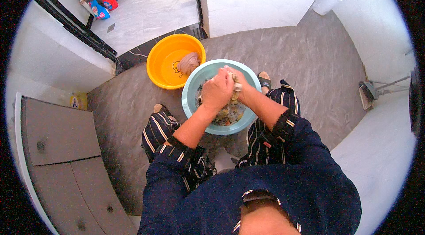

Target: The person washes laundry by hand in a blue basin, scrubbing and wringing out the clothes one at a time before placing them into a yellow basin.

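Observation:
Both my hands are together over a light blue basin (pixel 189 104) on the floor between my feet. My left hand (pixel 217 89) is closed on a wet, bunched-up patterned cloth (pixel 235 95). Pressed against it, my right hand (pixel 240 83) is also closed on this cloth. Whitish and yellowish folds show between the hands. More greyish, multicoloured fabric (pixel 230 114) lies in the basin below, partly hidden by my hands. A yellow basin (pixel 155 69) stands against the blue one at the upper left, and a twisted pinkish-beige cloth (pixel 189 62) lies inside it.
A grey cabinet (pixel 59 133) stands at left, with a yellow container (pixel 79 100) behind it. Red (pixel 109 1) and blue (pixel 100 10) bottles stand beyond the doorway. A white bin (pixel 326 0) is at the far right, a broom and dustpan (pixel 368 93) by the right wall.

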`<control>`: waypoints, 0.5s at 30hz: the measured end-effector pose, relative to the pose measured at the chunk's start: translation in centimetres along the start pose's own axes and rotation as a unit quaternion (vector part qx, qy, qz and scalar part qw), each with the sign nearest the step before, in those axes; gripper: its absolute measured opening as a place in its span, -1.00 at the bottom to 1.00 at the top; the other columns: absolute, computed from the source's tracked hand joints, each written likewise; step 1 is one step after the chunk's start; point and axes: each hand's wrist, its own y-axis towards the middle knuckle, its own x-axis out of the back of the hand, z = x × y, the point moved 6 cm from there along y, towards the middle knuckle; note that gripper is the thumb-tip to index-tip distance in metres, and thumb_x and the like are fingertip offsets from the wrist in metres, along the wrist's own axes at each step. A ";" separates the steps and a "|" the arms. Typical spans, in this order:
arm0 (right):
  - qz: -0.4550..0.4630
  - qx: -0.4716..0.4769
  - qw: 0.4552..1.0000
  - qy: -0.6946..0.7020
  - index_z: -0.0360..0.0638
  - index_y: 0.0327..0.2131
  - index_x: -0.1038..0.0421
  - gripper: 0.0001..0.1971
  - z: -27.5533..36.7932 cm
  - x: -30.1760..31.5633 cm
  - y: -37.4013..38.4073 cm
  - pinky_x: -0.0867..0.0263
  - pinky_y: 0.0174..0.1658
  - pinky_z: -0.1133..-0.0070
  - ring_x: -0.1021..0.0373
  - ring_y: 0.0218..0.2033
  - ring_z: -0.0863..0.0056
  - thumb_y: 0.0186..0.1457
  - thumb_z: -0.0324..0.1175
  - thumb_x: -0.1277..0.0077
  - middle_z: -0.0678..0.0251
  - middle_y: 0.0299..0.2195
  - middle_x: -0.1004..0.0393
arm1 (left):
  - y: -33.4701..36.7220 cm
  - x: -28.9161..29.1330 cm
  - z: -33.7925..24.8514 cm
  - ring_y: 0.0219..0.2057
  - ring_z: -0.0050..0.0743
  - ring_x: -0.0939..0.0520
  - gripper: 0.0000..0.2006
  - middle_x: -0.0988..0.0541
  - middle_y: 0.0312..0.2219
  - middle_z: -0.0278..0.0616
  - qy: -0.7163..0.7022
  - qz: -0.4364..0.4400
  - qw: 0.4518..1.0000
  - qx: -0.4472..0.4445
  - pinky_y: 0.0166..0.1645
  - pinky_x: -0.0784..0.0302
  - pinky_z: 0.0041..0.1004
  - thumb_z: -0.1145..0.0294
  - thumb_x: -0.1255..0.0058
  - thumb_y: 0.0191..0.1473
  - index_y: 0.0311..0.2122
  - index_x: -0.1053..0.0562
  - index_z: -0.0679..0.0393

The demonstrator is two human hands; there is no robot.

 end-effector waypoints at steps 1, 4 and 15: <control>0.032 0.023 0.999 -0.035 -0.03 -0.50 -0.29 -0.70 0.3 1.0 0.8 -0.29 -0.43 0.46 -0.32 -0.55 0.44 0.20 -0.12 0.28 0.36 -0.58 -0.38 | -0.1 0.3 -1.2 -0.61 0.09 -0.53 -0.85 -0.49 -0.63 0.03 -0.020 -0.001 0.999 -0.034 -0.54 -0.41 -0.09 0.29 0.16 0.08 -0.40 -0.29 0.14; 0.024 0.000 1.000 -0.007 -0.06 -0.49 -0.31 -0.64 -0.5 1.0 1.1 -0.30 -0.37 0.44 -0.35 -0.52 0.42 0.17 -0.02 0.27 0.34 -0.53 -0.42 | -0.6 0.2 -0.8 -0.61 0.06 -0.53 -0.87 -0.50 -0.63 0.02 -0.033 -0.002 0.999 -0.033 -0.55 -0.41 -0.11 0.33 0.13 0.06 -0.42 -0.29 0.14; -0.030 -0.046 0.992 -0.110 -0.01 -0.26 -0.34 -0.66 1.3 -3.9 -3.3 -0.34 -0.20 0.48 -0.39 -0.26 0.50 0.13 0.03 0.15 0.38 -0.30 -0.44 | 0.6 0.0 6.8 -0.42 0.14 -0.52 -0.78 -0.51 -0.52 0.05 -0.078 -0.036 0.988 0.130 -0.34 -0.37 -0.07 0.23 0.11 0.08 -0.40 -0.34 0.20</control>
